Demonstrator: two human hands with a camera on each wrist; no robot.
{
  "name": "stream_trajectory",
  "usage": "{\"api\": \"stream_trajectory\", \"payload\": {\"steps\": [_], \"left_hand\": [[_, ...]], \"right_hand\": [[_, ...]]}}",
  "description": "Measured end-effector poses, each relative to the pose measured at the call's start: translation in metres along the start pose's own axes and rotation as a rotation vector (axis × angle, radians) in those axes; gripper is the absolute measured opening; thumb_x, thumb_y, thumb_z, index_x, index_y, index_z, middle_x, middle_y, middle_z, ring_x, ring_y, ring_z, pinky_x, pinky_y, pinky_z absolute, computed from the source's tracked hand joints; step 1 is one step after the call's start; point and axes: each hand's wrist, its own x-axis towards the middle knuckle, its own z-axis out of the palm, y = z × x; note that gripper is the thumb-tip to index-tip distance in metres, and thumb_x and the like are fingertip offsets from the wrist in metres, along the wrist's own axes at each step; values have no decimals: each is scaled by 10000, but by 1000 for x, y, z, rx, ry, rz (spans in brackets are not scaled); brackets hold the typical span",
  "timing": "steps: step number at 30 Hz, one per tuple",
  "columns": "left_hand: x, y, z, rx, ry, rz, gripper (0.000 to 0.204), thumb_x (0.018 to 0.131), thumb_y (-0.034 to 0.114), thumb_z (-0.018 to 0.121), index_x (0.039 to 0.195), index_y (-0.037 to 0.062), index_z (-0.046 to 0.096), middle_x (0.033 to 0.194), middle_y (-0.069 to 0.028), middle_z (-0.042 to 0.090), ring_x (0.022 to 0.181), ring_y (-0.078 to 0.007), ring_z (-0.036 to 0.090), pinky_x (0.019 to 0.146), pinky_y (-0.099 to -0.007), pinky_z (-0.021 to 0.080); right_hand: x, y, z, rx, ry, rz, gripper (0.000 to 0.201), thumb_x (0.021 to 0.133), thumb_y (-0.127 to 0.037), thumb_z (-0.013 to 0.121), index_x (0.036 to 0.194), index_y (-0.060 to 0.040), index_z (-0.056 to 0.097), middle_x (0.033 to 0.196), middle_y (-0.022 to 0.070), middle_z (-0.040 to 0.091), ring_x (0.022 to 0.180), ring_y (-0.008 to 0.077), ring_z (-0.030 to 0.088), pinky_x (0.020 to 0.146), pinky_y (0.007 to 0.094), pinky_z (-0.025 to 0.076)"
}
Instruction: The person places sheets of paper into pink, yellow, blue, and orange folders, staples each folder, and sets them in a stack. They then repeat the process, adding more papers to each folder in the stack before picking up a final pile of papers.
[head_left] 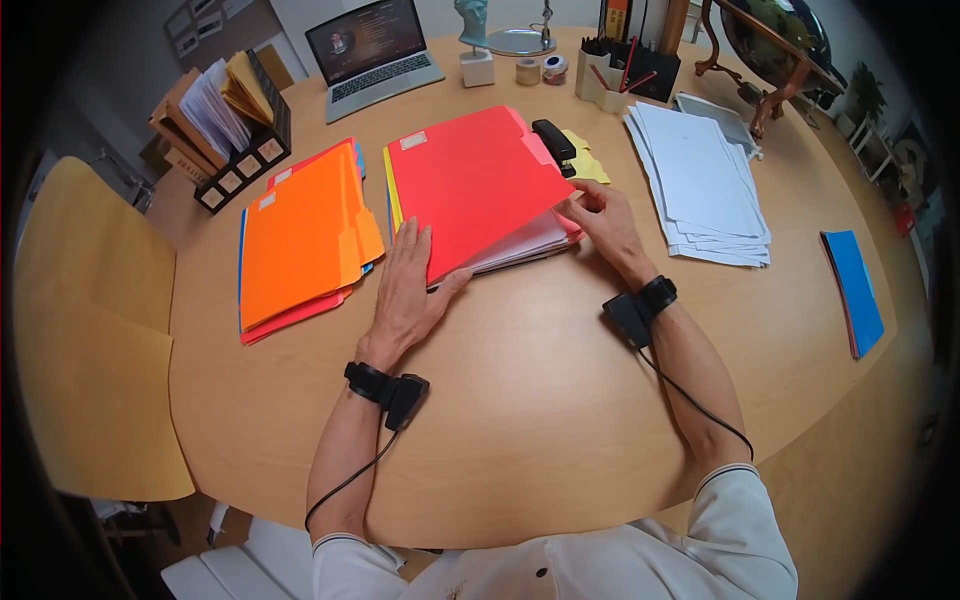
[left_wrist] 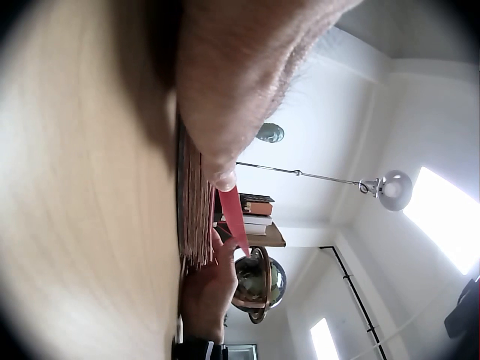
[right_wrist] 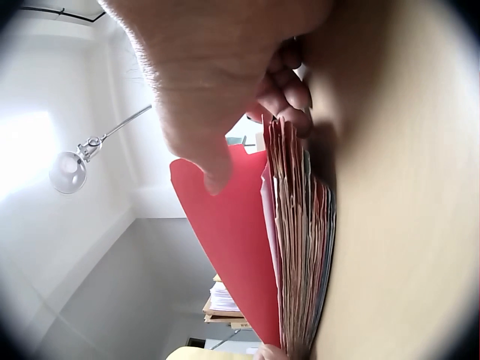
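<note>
A thick stack of folders (right_wrist: 296, 240) lies on the table, a red folder (head_left: 470, 170) with a white label on top. My right hand (head_left: 608, 232) pinches the near right corner of the red cover and lifts it, so white sheets (head_left: 520, 243) show beneath. In the right wrist view the thumb lies against the raised cover, other fingers curled by the stack's edge. My left hand (head_left: 405, 285) rests at the cover's near left corner, fingers extended along its left side. Its thumb (left_wrist: 223, 178) touches the front edge in the left wrist view.
Orange folders (head_left: 295, 240) lie to the left, white papers (head_left: 690, 180) to the right, and a blue folder (head_left: 850, 290) at the far right edge. A black stapler (head_left: 555, 145) and yellow notes (head_left: 585, 160) sit behind the stack. A laptop (head_left: 375, 60) stands farther back.
</note>
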Motion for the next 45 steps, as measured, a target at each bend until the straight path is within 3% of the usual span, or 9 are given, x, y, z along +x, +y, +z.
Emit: {"api": "stream_trajectory", "payload": {"steps": [5,10,14,21,23,24,26,32,45], "left_hand": [[2,3,1,-5,31,-38,764,983,412,636,1483,-113,394,1584,-322,322,1514,-423,259,1241,-457,212],[2,-2,6,-52,110,-4,584,1014,259,563,1442,-120,445,1535,-322,403,1478,-433,334,1226,-444,256],[1,-4,7,-96,190,-34,490,1014,193,528,1385,-126,507,1459,-319,499,1428,-433,419,1198,-429,314],[2,0,5,-154,313,-46,376,998,144,515,1227,-141,600,1285,-355,597,1263,-475,563,1088,-468,439],[3,5,-1,-176,339,-61,378,1010,166,499,1254,-105,598,844,-274,661,739,-349,654,708,-399,508],[3,10,-5,-176,339,-61,378,1010,166,499,1254,-105,598,844,-274,661,739,-349,654,708,-399,508],[2,21,-11,-247,329,-192,270,1007,151,499,968,-97,598,798,-269,602,687,-384,611,654,-472,465],[-2,7,-6,-304,409,-225,277,976,125,517,789,-75,556,625,-201,515,566,-333,514,601,-441,430],[-1,3,-5,-308,438,-252,269,922,106,540,717,-66,513,545,-153,451,474,-245,458,515,-409,403]], "right_hand": [[-8,-28,5,-80,-27,63,662,856,-414,793,1282,67,628,733,40,666,677,98,639,646,255,489],[-3,-11,8,-188,21,63,882,730,-602,809,1304,44,629,890,123,695,835,189,675,729,332,515],[-8,-14,13,-342,72,-44,942,668,-624,813,1312,38,626,976,182,707,907,257,680,775,365,520],[-9,-18,19,-504,71,-55,824,642,-439,736,1320,17,624,1053,219,719,978,336,675,896,411,484],[-9,-19,20,-528,86,-57,811,635,-408,719,1321,13,620,1062,216,720,994,345,670,916,416,469],[-9,-20,21,-544,88,-46,796,640,-389,710,1320,13,616,1069,214,720,1005,349,667,917,416,462],[-9,-21,21,-561,89,-35,781,644,-370,702,1320,12,611,1076,213,719,1015,354,663,919,416,455],[-9,-23,19,-528,67,-20,728,668,-309,679,1320,4,597,1082,223,715,1012,366,663,915,421,451],[-7,-8,15,-389,100,-103,604,776,-61,582,1378,-41,543,801,195,681,760,383,671,743,472,525]]}}
